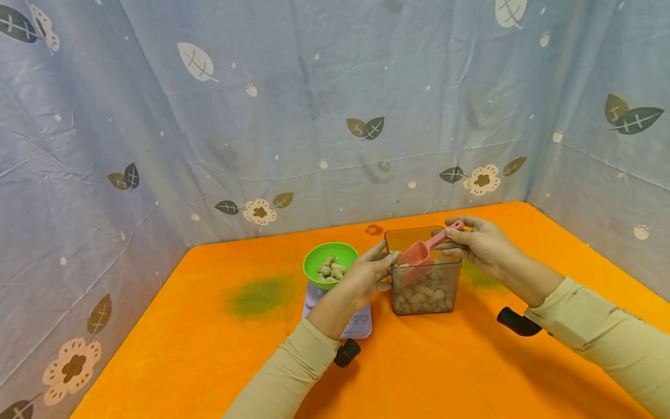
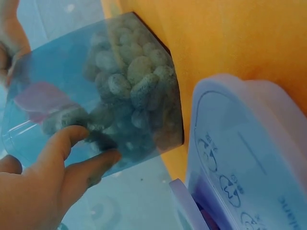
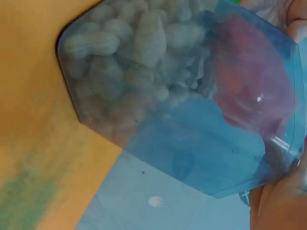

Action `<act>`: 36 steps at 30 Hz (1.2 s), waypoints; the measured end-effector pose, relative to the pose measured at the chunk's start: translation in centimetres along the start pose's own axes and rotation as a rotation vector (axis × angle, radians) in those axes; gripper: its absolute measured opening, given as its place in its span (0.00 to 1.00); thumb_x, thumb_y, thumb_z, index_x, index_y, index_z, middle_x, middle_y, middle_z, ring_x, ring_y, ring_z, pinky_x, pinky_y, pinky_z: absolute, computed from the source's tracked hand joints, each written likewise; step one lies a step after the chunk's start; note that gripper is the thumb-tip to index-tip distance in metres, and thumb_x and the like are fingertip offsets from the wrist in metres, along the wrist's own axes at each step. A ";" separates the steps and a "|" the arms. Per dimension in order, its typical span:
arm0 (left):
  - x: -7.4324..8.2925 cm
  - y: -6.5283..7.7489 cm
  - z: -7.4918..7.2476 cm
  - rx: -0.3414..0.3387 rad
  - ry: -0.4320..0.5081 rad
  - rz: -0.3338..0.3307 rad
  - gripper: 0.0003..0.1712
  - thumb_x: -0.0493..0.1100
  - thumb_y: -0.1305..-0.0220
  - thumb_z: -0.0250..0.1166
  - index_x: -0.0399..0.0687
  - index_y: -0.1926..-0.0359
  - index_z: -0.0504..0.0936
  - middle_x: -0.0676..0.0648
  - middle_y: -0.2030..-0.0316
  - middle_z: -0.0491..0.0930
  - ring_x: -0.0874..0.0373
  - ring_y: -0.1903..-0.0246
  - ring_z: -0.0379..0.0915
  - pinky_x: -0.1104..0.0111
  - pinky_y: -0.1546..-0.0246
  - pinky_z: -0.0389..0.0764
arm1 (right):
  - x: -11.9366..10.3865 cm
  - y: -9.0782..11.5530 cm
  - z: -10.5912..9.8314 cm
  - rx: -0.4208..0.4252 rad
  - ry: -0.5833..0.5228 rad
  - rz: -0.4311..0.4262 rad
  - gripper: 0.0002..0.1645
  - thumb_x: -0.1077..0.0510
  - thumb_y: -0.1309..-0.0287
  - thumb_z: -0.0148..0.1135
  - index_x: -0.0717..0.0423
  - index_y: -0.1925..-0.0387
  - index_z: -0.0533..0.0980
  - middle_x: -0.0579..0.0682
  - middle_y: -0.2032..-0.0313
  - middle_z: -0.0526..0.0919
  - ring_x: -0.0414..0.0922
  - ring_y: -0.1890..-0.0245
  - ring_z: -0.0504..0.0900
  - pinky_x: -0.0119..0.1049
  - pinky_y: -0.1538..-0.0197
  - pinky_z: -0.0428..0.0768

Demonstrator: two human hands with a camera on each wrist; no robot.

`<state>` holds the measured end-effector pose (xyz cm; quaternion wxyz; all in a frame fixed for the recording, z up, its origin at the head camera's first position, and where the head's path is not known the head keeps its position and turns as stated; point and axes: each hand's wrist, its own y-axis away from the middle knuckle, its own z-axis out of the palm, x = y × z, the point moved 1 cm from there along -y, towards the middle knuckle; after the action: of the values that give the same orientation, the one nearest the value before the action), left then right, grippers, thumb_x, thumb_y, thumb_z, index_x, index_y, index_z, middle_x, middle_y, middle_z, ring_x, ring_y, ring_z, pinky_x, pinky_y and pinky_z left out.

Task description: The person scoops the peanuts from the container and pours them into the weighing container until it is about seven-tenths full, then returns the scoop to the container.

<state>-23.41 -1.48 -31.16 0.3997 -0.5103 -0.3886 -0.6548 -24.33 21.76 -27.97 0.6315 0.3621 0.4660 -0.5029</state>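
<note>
A smoky clear plastic container (image 1: 451, 291) holds many unshelled peanuts (image 3: 150, 38). My left hand (image 1: 362, 279) touches its left wall, near the rim; in the left wrist view two fingertips rest against the plastic. At the right rim, my right hand (image 1: 484, 245) pinches the handle of a pink scoop (image 1: 419, 254). The scoop's bowl slants down inside the container, above or among the peanuts, and shows through the wall in the right wrist view. Left of the container, a green bowl (image 1: 312, 266) with several peanuts sits on a pale purple kitchen scale (image 1: 361, 330), partly hidden by my left hand.
An orange cloth (image 1: 209, 361) with green patches covers the table. Leaf-patterned curtains (image 1: 293, 105) enclose the back and both sides. Black wrist devices (image 1: 518, 322) hang beneath the forearms. The scale stands close beside the container's left side.
</note>
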 end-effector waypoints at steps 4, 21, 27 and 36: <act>-0.1 0.1 0.0 0.010 -0.005 -0.002 0.32 0.38 0.24 0.49 0.48 0.24 0.51 0.34 0.27 0.48 0.32 0.30 0.45 0.42 0.34 0.61 | 0.3 -0.1 -0.3 0.038 -0.092 0.001 0.11 0.67 0.30 0.48 0.63 0.50 0.60 0.52 0.65 0.82 0.44 0.68 0.87 0.31 0.62 0.86; -0.1 0.1 0.0 0.008 0.003 -0.014 0.32 0.38 0.24 0.48 0.48 0.23 0.50 0.33 0.27 0.46 0.29 0.30 0.42 0.42 0.33 0.59 | 0.1 0.0 -2.0 0.025 -0.518 0.026 0.03 0.69 0.30 0.46 0.66 0.63 0.67 0.64 0.66 0.84 0.53 0.63 0.87 0.35 0.54 0.84; 0.0 0.2 -0.1 0.009 -0.003 -0.016 0.32 0.38 0.24 0.48 0.47 0.23 0.50 0.34 0.26 0.46 0.30 0.30 0.42 0.43 0.33 0.61 | -0.1 -0.1 -2.5 0.055 -0.568 0.032 0.03 0.70 0.31 0.47 0.66 0.61 0.68 0.63 0.66 0.82 0.54 0.65 0.87 0.35 0.55 0.84; 0.2 0.1 -0.1 0.015 0.012 -0.021 0.31 0.37 0.24 0.48 0.47 0.24 0.52 0.34 0.27 0.47 0.30 0.30 0.43 0.44 0.33 0.60 | -0.7 0.1 -3.4 0.030 -0.659 0.016 0.04 0.68 0.30 0.45 0.65 0.60 0.68 0.65 0.65 0.81 0.57 0.64 0.86 0.36 0.53 0.84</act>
<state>-23.36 -1.66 -30.92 0.3990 -0.4995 -0.3962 -0.6591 -24.99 25.11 -28.28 0.7469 0.1928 0.2260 -0.5949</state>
